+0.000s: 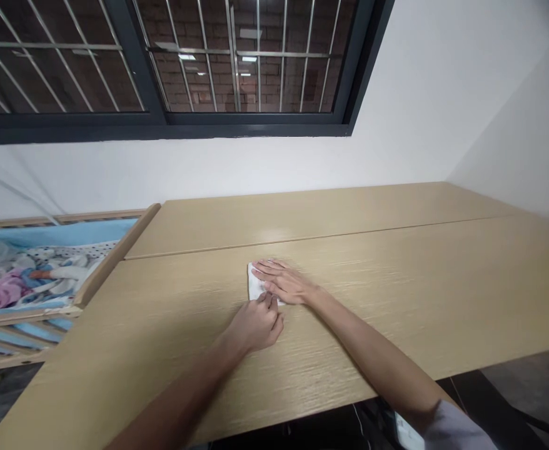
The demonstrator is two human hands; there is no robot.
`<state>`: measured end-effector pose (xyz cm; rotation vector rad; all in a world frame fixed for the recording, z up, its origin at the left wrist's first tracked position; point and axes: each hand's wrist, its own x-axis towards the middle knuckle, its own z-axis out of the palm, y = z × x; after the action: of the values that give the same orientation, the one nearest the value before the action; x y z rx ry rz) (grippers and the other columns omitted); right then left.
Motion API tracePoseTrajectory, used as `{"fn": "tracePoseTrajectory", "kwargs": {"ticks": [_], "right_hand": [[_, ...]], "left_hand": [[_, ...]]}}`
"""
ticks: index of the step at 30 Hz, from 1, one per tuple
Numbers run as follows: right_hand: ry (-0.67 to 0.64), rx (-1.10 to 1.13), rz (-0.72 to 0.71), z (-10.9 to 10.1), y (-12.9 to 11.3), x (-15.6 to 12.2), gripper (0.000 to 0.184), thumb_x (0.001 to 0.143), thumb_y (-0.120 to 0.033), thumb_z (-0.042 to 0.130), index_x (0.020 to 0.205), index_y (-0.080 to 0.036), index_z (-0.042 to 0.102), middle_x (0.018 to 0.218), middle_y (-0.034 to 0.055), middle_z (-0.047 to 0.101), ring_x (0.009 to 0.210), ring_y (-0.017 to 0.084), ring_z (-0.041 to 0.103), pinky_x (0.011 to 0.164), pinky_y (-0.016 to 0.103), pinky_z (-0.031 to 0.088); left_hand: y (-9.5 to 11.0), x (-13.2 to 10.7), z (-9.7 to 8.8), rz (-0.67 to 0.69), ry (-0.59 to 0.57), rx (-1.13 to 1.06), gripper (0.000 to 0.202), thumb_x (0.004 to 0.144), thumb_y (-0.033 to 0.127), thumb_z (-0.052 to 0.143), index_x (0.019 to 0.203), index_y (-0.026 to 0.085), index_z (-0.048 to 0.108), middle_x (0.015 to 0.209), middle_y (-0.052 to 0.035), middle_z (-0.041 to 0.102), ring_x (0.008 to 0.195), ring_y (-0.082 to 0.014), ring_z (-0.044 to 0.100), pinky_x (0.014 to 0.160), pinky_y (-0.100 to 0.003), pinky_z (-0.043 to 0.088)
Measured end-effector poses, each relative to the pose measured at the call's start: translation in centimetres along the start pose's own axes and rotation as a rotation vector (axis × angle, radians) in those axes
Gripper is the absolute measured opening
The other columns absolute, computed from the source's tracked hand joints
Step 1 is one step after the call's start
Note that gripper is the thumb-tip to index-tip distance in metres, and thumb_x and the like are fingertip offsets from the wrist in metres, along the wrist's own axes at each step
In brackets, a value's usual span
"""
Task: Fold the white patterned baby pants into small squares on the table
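Paper (254, 284), small, white and folded, lies on the table (396, 275) about mid-width, just on the near side of the seam between the two tabletops. Largest to smallest otherwise: window (162, 62) with bars above the table, crib (44, 269) full of clothes off the table's left end. Right hand (284, 282) lies flat on the paper, fingers straight and spread, pressing it down. Left hand (256, 325) is curled just this side of it, fingertips pinching the paper's near edge. Can't see any writing on it.
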<state>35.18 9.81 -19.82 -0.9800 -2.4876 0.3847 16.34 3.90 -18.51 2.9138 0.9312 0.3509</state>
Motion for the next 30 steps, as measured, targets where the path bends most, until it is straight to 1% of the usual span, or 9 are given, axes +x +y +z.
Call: {"fn": "tracePoseTrajectory", "kwargs": {"ticks": [4,7,10,13,18,20,23,26,30], "right_hand": [[0.023,-0.005,0.024,0.1,-0.2,-0.3,0.053,0.106,-0.048,0.034,0.157,-0.031,0.03,0.162,-0.0001,0.03,0.152,0.02,0.023,0.127,0.048,0.014],[0.151,0.056,0.137,0.1,0.0,-1.1,0.056,0.107,-0.05,0.026,0.158,-0.028,0.028,0.163,0.0038,0.031,0.151,0.021,0.025,0.125,0.048,0.018],[0.361,0.112,0.262,0.3,0.7,-1.6,0.056,0.106,-0.05,0.027,0.153,-0.022,0.038,0.154,0.0108,0.044,0.145,0.024,0.036,0.121,0.048,0.028],[0.466,0.164,0.326,0.9,1.3,-1.5,0.053,0.104,-0.048,0.037,0.149,-0.02,0.043,0.142,0.0144,0.052,0.135,0.027,0.046,0.115,0.049,0.036],[0.478,0.3,0.33,1.8,1.4,-0.6,0.042,0.096,-0.043,0.054,0.131,-0.019,0.058,0.117,0.0125,0.059,0.107,0.024,0.059,0.097,0.043,0.05],[0.486,0.373,0.345,2.0,1.2,-0.4,0.036,0.092,-0.042,0.06,0.118,-0.018,0.063,0.104,0.0093,0.061,0.091,0.022,0.06,0.085,0.039,0.053],[0.517,0.452,0.364,1.6,0.3,-0.2,0.027,0.085,-0.038,0.066,0.103,-0.018,0.062,0.098,0.0066,0.061,0.08,0.019,0.058,0.075,0.035,0.052],[0.469,0.485,0.393,0.3,-2.2,0.1,0.018,0.079,-0.028,0.069,0.091,-0.019,0.06,0.095,0.0054,0.059,0.082,0.018,0.056,0.076,0.032,0.048],[0.136,0.648,0.392,-1.9,-8.9,-0.4,0.016,0.078,-0.025,0.069,0.091,-0.018,0.061,0.083,0.0007,0.061,0.072,0.014,0.054,0.064,0.025,0.042]], "left_hand": [[-1.2,0.0,-0.5,-0.085,0.041,-0.117,0.034,0.099,0.032,0.037,0.102,0.02,0.068,0.102,-0.0132,0.073,0.088,-0.0275,0.07,0.079,-0.042,0.057],[-2.7,0.1,-0.9,-0.284,0.127,-0.114,0.032,0.1,0.034,0.037,0.094,0.025,0.067,0.095,-0.0062,0.074,0.086,-0.0227,0.069,0.078,-0.034,0.053],[-4.1,0.2,-1.0,-0.553,0.219,-0.042,0.028,0.1,0.039,0.04,0.094,0.023,0.063,0.093,-0.0069,0.071,0.085,-0.0247,0.068,0.073,-0.034,0.05],[-4.8,0.3,-0.7,-0.719,0.187,0.038,0.032,0.1,0.046,0.041,0.093,0.02,0.058,0.094,-0.0106,0.068,0.086,-0.028,0.066,0.073,-0.036,0.048],[-4.5,0.7,0.0,-0.639,0.087,0.033,0.03,0.1,0.043,0.041,0.091,0.019,0.057,0.097,-0.0129,0.067,0.096,-0.0291,0.064,0.083,-0.038,0.046],[-4.3,1.0,-0.3,-0.607,0.052,-0.009,0.025,0.1,0.038,0.042,0.09,0.02,0.055,0.094,-0.0103,0.068,0.092,-0.0264,0.065,0.079,-0.035,0.046],[-3.9,1.4,-2.1,-0.589,0.011,-0.071,0.02,0.098,0.034,0.044,0.086,0.022,0.053,0.084,-0.0059,0.069,0.078,-0.0232,0.065,0.066,-0.031,0.042],[-2.5,-0.2,-6.0,-0.569,0.001,-0.108,0.02,0.095,0.035,0.046,0.08,0.023,0.051,0.078,-0.0034,0.066,0.071,-0.0216,0.061,0.061,-0.03,0.036],[0.5,-7.3,-10.9,-0.552,-0.147,-0.328,0.036,0.093,0.052,0.046,0.074,0.023,0.052,0.073,-0.0003,0.063,0.065,-0.018,0.057,0.059,-0.028,0.036]]}}
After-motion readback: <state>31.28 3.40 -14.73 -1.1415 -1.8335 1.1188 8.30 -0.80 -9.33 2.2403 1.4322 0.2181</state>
